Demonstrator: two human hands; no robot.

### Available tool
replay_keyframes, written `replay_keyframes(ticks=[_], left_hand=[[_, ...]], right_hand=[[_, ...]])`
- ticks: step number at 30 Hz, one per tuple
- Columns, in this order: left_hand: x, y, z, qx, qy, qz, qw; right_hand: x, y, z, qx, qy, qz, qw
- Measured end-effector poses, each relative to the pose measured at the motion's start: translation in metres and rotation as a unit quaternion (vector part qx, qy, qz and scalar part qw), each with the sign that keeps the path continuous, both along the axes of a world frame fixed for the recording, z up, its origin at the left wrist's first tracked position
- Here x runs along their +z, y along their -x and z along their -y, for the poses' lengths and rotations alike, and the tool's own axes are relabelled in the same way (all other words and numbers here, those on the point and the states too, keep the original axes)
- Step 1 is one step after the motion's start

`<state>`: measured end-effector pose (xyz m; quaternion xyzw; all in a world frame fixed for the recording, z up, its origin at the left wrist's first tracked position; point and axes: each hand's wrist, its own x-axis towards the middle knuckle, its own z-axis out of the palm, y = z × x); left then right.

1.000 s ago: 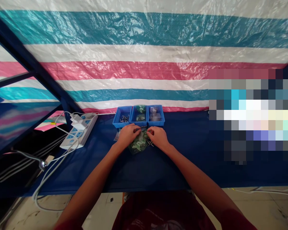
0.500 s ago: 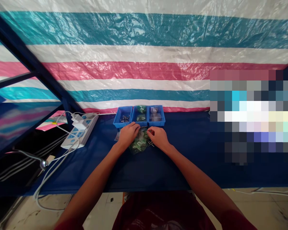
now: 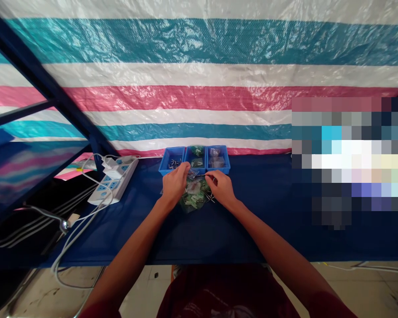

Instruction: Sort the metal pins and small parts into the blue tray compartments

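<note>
My left hand (image 3: 174,184) is closed, its fingertips pinching a small clear plastic bag (image 3: 193,172). My right hand (image 3: 220,185) is closed too, thumb and forefinger together on a thin metal pin (image 3: 200,175) that points at the bag. Whether the pin's tip is inside the bag I cannot tell. Below and between the hands lies a green plastic bag (image 3: 194,202) with pale small pieces showing. Several loose metal pins (image 3: 211,197) lie beside it, under my right hand.
Three blue bins stand behind my hands: the left bin (image 3: 163,164) holds metal pins, the middle bin (image 3: 204,158) green bags, the right bin (image 3: 228,167) clear bags. A white power strip (image 3: 114,187) with cables lies left on the blue table (image 3: 268,198). A blurred patch covers the right.
My left hand has risen slightly and turned upright, and the clear bag now shows at its fingertips. My right hand stays close by with the pin. The view has shifted slightly.
</note>
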<state>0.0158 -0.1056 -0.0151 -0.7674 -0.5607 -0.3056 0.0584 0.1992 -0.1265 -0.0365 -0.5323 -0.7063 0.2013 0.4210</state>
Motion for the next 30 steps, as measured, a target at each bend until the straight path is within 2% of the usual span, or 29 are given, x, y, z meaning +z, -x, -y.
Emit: replay_keyframes(ticks=[4,6,14,19,22,26,30], left_hand=[[-0.004,-0.002,0.000,-0.101,0.010,0.040,0.994],[-0.005,-0.003,0.000,-0.130,0.018,0.067,0.989],[0.002,-0.004,0.001,-0.118,0.072,0.214,0.967],[0.005,-0.004,-0.004,-0.141,0.139,0.330,0.923],[0.005,-0.004,-0.007,-0.163,0.187,0.345,0.905],[0.005,-0.004,-0.009,-0.172,0.234,0.362,0.886],[0.005,-0.002,-0.009,-0.180,0.232,0.338,0.894]], right_hand=[[0.006,0.002,0.004,0.024,-0.012,-0.035,0.999],[0.007,0.002,0.005,0.035,-0.015,-0.041,0.998],[0.007,0.002,0.004,0.067,-0.023,-0.073,0.995],[0.007,0.002,0.003,0.053,0.054,-0.155,0.985],[0.005,0.001,0.000,0.054,0.093,-0.227,0.968],[0.004,0.001,-0.002,0.061,0.112,-0.267,0.955],[0.005,0.002,0.000,0.072,0.117,-0.286,0.948]])
